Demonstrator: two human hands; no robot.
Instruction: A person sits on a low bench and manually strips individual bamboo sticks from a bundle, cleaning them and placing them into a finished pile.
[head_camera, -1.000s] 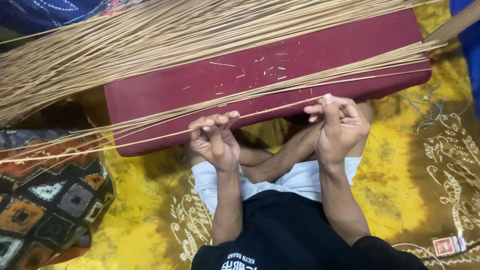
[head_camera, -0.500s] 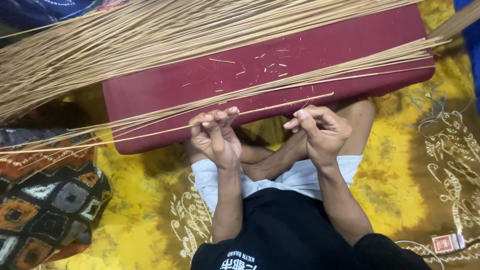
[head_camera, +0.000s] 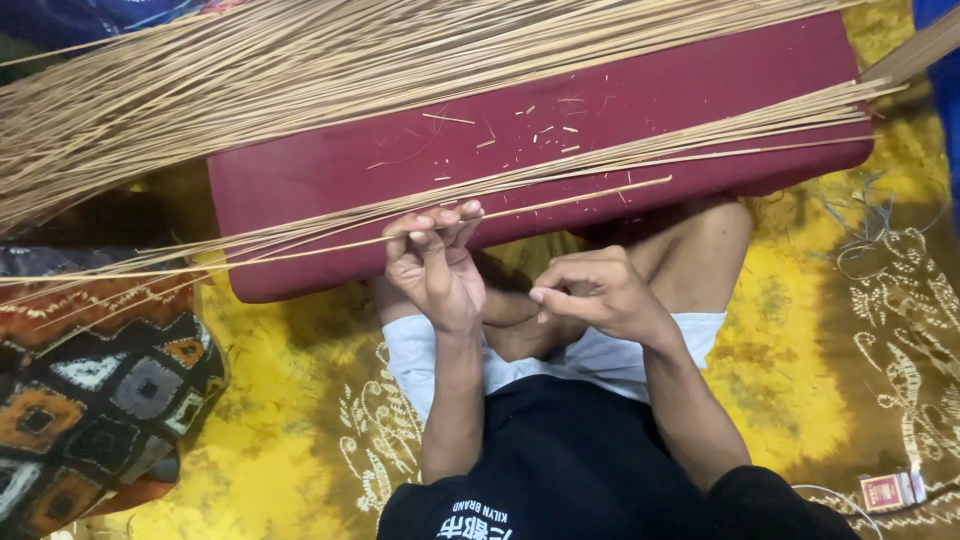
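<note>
The thin stick (head_camera: 520, 207) you are working lies almost level across the middle of the frame, running from the left edge over the front of the dark red cushion (head_camera: 300, 190) to a free end right of centre. Your left hand (head_camera: 435, 265) sits just below the cushion's front edge at centre, palm toward you, and its fingers (head_camera: 440, 222) are curled up and closed on the stick, so the stick passes through the fingertips with the long part trailing off to the left. Your right hand (head_camera: 595, 295) is lower and to the right, well apart from the stick and touching none of it; its fingers are loosely curled with the thumb and forefinger drawn near each other, holding nothing that you can see. Just above the held stick, a loose bundle of sticks (head_camera: 720, 125) crosses the cushion on the same slant toward the right edge, close enough to crowd your fingertips. A far thicker heap of sticks (head_camera: 250, 70) fills the upper left and top of the frame, covering the cushion's back edge. Small broken bits are scattered on the cushion's bare middle. Under everything lies a yellow patterned cloth (head_camera: 780, 330). A patterned pillow (head_camera: 95, 400) sits at lower left, and a small red box (head_camera: 888, 490) lies at the lower right corner.
</note>
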